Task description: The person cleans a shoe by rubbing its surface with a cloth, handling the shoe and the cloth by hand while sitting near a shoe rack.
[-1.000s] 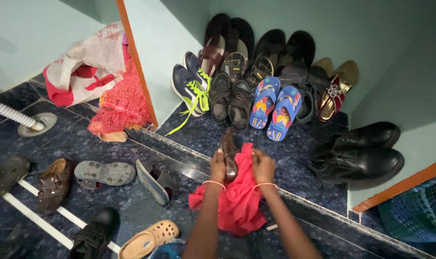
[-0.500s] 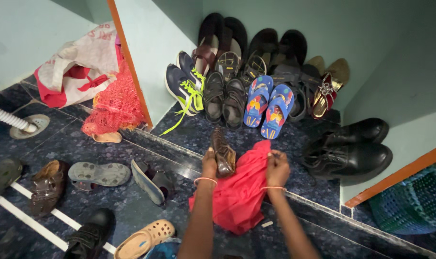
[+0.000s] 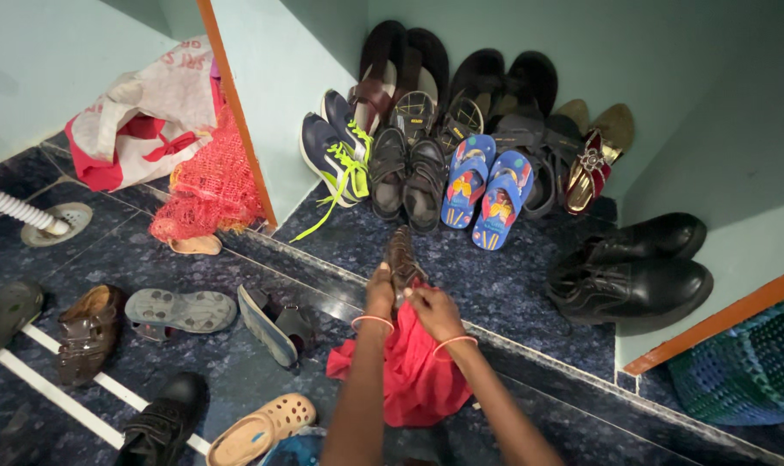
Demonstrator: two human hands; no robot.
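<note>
Over the raised step at the mouth of the alcove, a dark brown shoe (image 3: pixel 401 257) stands on end, toe pointing away, with the left hand (image 3: pixel 380 292) closed around its near end; the right hand (image 3: pixel 433 311) sits just beside it, fingers pinched on a red cloth (image 3: pixel 413 380) pressed against the shoe's lower part; the cloth hangs down between the two forearms and bunches on the dark blue speckled floor (image 3: pixel 513 285); both wrists carry thin orange bands; beyond the shoe, against the back wall of the alcove, a row of footwear stands leaning: navy trainers with bright yellow-green laces (image 3: pixel 336 151), a pair of dark brown strapped sandals (image 3: pixel 407 173), blue flip-flops with coloured prints (image 3: pixel 485 192), black sandals (image 3: pixel 504 91) behind them, and a red and gold sandal (image 3: pixel 592 164) at the far end; to the right, well apart from the hands, a pair of black leather lace-up shoes (image 3: pixel 633 272) lies by the pale green wall; to the left of the step, on the lower floor, lie a grey sandal on its side (image 3: pixel 275 321), a shoe turned sole up (image 3: pixel 178 309), a brown sandal (image 3: pixel 87 328), a black strapped shoe (image 3: pixel 163 421) and a tan clog (image 3: pixel 258 429); white rails (image 3: pixel 60 393) cross under some of them; further left a red mesh bag (image 3: pixel 211 185) and a white and red sack (image 3: pixel 142 116) lean by the orange-edged wall, near a white ribbed hose (image 3: pixel 17 207) over a floor drain.
</note>
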